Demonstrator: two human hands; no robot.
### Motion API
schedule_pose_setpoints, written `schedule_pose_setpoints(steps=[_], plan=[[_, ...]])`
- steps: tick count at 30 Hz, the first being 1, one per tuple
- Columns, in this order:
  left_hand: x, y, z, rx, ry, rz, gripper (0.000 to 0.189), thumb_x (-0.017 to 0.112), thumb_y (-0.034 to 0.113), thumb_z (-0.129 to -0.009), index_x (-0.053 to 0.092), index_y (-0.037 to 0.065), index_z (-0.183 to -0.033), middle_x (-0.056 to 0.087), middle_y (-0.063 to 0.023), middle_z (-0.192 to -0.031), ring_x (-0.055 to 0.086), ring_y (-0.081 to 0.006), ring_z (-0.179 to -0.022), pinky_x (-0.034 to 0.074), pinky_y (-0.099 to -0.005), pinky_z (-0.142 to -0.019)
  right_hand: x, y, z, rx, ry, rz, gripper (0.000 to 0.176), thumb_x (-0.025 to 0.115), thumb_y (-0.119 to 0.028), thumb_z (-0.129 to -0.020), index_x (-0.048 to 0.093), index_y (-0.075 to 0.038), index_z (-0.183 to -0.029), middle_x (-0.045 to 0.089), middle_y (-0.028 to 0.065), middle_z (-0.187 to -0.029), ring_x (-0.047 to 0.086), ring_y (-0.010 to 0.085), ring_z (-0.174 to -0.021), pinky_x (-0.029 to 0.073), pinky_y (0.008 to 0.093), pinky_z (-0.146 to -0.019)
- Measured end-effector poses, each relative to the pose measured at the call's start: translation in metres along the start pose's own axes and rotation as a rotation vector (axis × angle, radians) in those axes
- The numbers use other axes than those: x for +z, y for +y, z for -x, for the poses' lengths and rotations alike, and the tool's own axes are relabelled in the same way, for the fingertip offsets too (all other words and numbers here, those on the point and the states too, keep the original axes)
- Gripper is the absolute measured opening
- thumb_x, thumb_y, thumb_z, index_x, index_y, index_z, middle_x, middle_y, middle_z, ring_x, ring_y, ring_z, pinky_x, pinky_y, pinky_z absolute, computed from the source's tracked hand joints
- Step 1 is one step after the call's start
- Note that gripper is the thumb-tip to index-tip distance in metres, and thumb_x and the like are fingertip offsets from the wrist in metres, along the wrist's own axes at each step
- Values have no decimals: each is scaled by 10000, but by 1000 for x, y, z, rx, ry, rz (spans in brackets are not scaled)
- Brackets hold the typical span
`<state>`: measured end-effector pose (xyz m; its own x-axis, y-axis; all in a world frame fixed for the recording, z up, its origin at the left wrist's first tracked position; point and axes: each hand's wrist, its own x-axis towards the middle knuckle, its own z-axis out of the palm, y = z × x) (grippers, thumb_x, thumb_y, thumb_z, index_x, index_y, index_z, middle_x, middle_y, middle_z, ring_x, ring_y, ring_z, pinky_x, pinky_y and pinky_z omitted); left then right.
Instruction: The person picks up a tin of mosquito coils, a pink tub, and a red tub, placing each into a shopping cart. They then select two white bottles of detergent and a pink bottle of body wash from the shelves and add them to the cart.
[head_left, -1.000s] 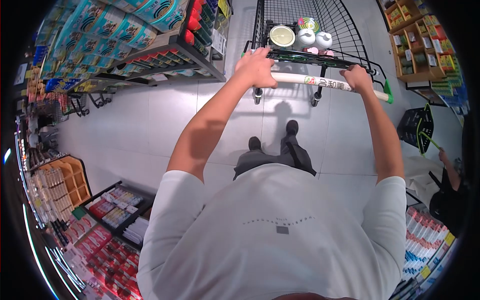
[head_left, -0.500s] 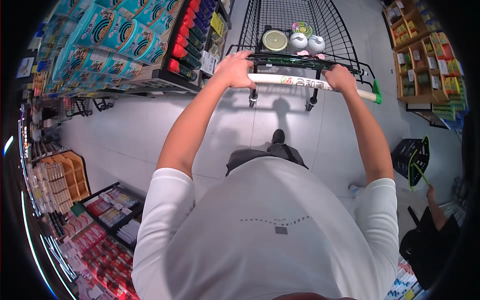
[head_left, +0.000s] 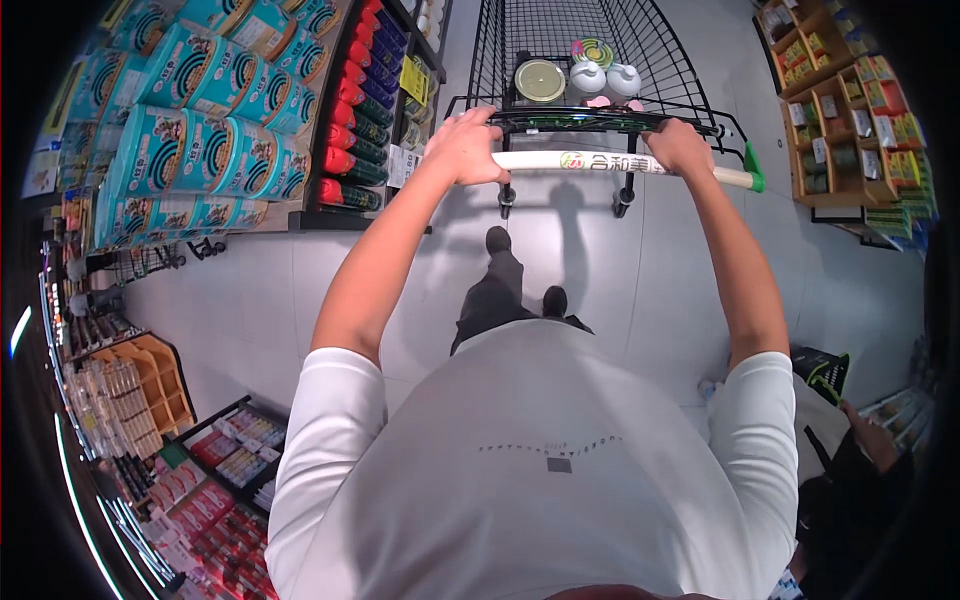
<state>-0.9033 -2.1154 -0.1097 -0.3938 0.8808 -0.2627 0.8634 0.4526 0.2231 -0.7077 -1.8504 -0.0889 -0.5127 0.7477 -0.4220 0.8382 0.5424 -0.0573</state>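
My left hand is closed round the left end of the cream shopping cart handle, its fingers reaching over toward the black frame. Toward the handle's other end, by the green end piece, my right hand also grips it. Beyond the handle lies the black wire basket of the cart. In it stand a round container with a pale lid and two white-topped containers. Behind them is a round, multicoloured spiral item. Something pink shows partly behind the black bars.
Teal tubs are stacked at left, beside a rack of red-capped items. A wooden shelf unit stands at right. Another person with a black-and-green shopping basket is close behind on the right. Pale floor tiles lie underfoot.
The cart and I have moved forward, so the left shelves sit nearer. A leg has stepped out ahead on the left. The other person's basket has slipped back, partly behind my right sleeve.
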Motion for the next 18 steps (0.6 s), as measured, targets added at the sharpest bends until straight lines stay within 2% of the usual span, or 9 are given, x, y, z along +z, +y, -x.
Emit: schedule_pose_setpoints(steps=[2,4,6,7,18], plan=[[-7,-6,-16,3,-5,-3,693,771,454,-604,676,132,-1210,372,-114,-1526,360,-280,-1397,320,-439,-1130,-12,-7,-12,55,-22,-13,489,550,-389,-835,677,-53,-1167,671,177,-1187,638,342,-1114,498,433,-961],[-9,-15,-32,31,2,4,724,773,462,-597,668,116,-1224,367,-144,-1522,363,-302,-1393,313,-442,-1133,-15,-9,-23,34,74,-18,456,559,-393,-834,706,-64,-1114,678,172,-1167,637,351,-1107,500,435,-957],[-14,-22,-49,49,-9,7,727,771,454,-600,665,110,-1232,368,-161,-1518,354,-313,-1397,303,-458,-1138,-20,-14,-38,53,86,-19,442,561,-392,-829,712,-83,-1108,685,167,-1149,640,349,-1097,500,435,-955],[-16,-26,-54,74,9,66,677,720,433,-604,683,77,-1178,369,-217,-1507,319,-323,-1419,265,-500,-1153,-24,-15,-45,53,93,-13,442,561,-392,-829,712,-83,-1108,685,167,-1149,640,349,-1097,500,435,-955],[-34,-68,-118,127,33,85,683,709,433,-628,669,53,-1194,364,-236,-1500,305,-325,-1428,246,-516,-1158,-44,-47,-108,140,88,-28,424,579,-382,-814,707,-124,-1125,690,152,-1142,648,321,-1087,501,426,-952]])
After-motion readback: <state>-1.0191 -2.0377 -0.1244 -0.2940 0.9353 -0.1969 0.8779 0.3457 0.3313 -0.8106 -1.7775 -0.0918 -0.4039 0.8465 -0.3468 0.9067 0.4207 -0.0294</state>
